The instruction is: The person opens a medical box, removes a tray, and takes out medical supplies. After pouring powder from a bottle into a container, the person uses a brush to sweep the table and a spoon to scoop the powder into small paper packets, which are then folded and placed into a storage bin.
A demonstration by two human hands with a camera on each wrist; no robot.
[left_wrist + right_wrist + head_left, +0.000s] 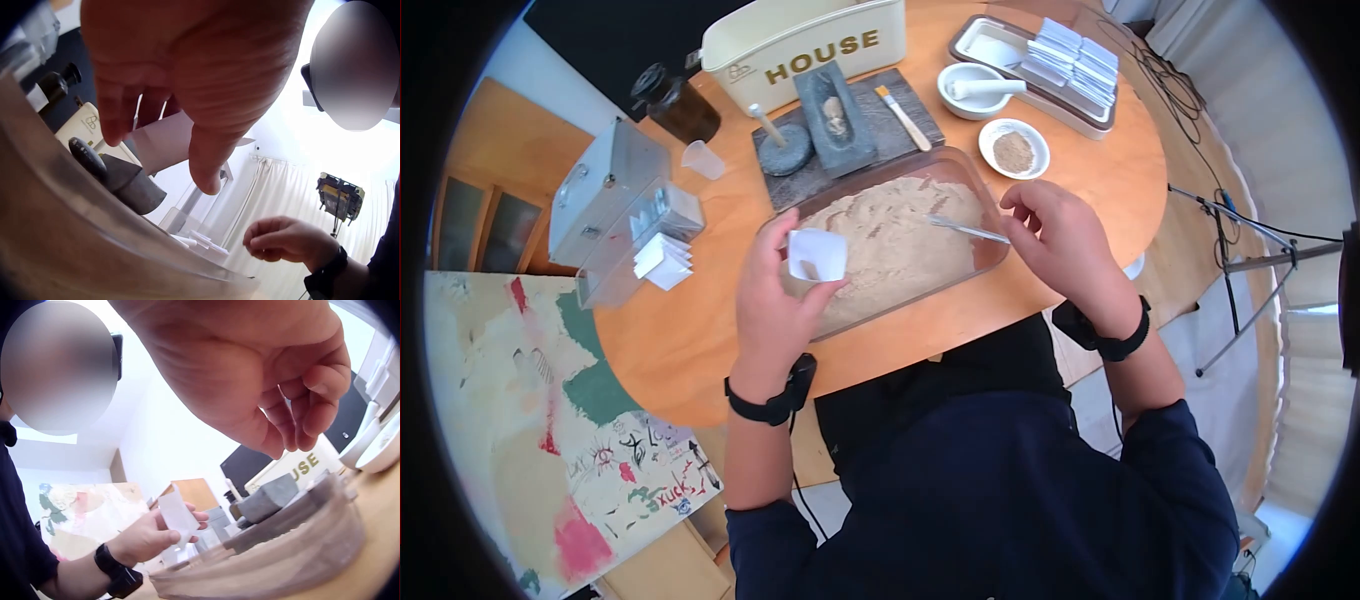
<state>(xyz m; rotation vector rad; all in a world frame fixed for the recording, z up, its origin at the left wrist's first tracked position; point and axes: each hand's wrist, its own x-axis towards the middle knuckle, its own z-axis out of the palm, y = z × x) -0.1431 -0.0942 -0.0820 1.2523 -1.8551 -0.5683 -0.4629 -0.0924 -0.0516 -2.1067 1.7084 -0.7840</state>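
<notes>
Between its thumb and fingers, my left hand holds a small white paper pouch, its mouth facing up and a little brownish matter inside. Below lies a clear brownish tub of pale beige powder. A slim metal spatula rests on the powder, its handle reaching over the tub's right rim. Right beside that handle end hovers my right hand, fingers loosely curled. In the right wrist view the right fingertips have nothing between them.
Behind the tub, a dark slab carries a stone trough, a round stone with a handle and a brush. A white mortar, powder dish and paper-filled tray stand right; a clear box left.
</notes>
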